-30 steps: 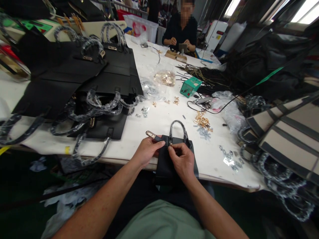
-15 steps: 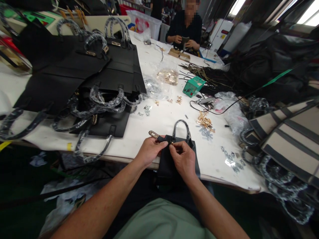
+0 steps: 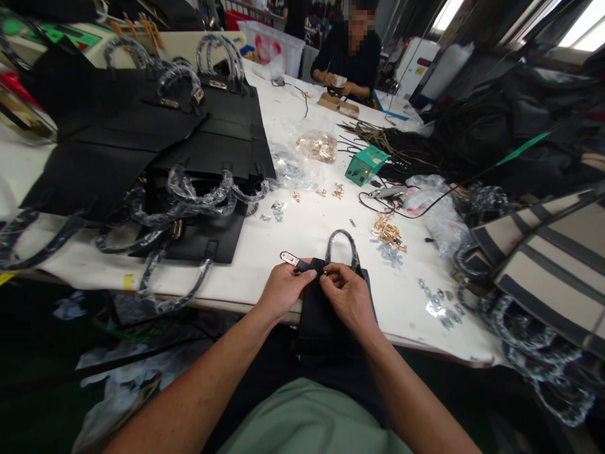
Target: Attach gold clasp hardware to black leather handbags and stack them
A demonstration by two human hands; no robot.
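A small black handbag stands at the table's front edge, its plastic-wrapped handle arching up behind my hands. My left hand is closed on the bag's black strap, thumb on top. A gold metal plate on the strap's end sticks out to the left. My right hand pinches with thumb and forefinger at the strap beside the left thumb. A tiny gold piece shows at those fingertips, too small to name.
Black bags with wrapped handles pile up at left. Gold fittings, metal plates and a green box with a lit red light lie ahead. Striped bags stand at right. Across the table a person holds a small pale thing.
Both my hands stay at the strap, with the right fingers shifted slightly. The green box's red light is now lit. The person opposite holds a pale thing instead of a dark one.
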